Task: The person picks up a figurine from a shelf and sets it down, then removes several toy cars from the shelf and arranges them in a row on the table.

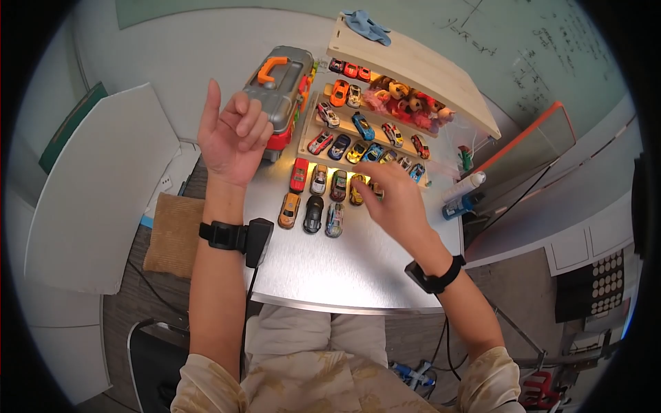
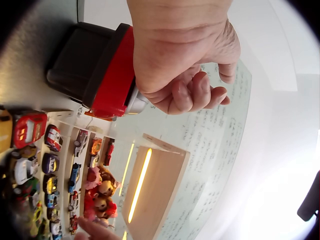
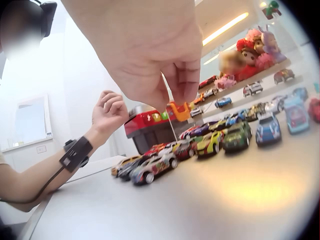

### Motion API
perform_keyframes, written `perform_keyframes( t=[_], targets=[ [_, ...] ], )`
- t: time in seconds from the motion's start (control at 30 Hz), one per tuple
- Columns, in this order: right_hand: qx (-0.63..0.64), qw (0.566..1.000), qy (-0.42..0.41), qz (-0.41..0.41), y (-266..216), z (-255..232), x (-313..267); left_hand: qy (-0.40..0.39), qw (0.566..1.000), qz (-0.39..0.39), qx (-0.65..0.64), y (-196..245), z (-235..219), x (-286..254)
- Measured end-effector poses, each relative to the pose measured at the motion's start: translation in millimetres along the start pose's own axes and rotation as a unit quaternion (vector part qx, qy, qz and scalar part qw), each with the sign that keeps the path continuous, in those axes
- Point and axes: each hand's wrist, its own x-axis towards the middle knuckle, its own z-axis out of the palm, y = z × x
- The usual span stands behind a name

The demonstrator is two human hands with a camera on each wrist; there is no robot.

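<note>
My left hand [image 1: 235, 141] is raised palm up beside the grey toolbox [image 1: 282, 93], its fingers loosely bent with nothing in them. Over the front rows of toy cars hangs my right hand [image 1: 396, 203], fingers pointing down and inward. It covers part of the row by the yellow car [image 1: 357, 189]. In the right wrist view the fingers of this hand [image 3: 150, 65] hang above the cars and no car shows in them. An orange car [image 1: 289, 210], a black car [image 1: 312, 214] and a multicoloured car [image 1: 335, 219] stand in the nearest row.
A lit wooden shelf [image 1: 413, 69] holds several cars and dolls [image 1: 406, 103], with a blue cloth [image 1: 368, 27] on top. A spray bottle [image 1: 458, 206] and a white bottle [image 1: 468, 184] stand at the right edge. A brown cushion [image 1: 174, 234] lies left of the metal table [image 1: 330, 275].
</note>
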Motion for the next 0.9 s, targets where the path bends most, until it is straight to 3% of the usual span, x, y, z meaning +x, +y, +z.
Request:
perform_keyframes(
  t=[0.2, 0.5, 0.8, 0.9],
  targets=[
    [-0.086, 0.991, -0.073, 0.067, 13.9, 18.2, 59.2, 0.003, 1.0, -0.005, -0.008, 0.9, -4.2, 0.4],
    [-0.132, 0.984, -0.1, 0.057, 12.5, 41.5, 77.3, -0.024, 0.999, -0.006, -0.029, 3.0, -7.4, -0.1],
    [-0.185, 0.979, -0.081, -0.036, 20.3, 48.7, 75.8, -0.025, 0.999, 0.005, -0.022, 2.3, -6.6, 0.2],
    [-0.18, 0.977, -0.046, -0.104, 34.8, 52.6, 75.5, -0.015, 1.0, 0.006, -0.017, 1.7, -5.2, -0.3]
  ],
)
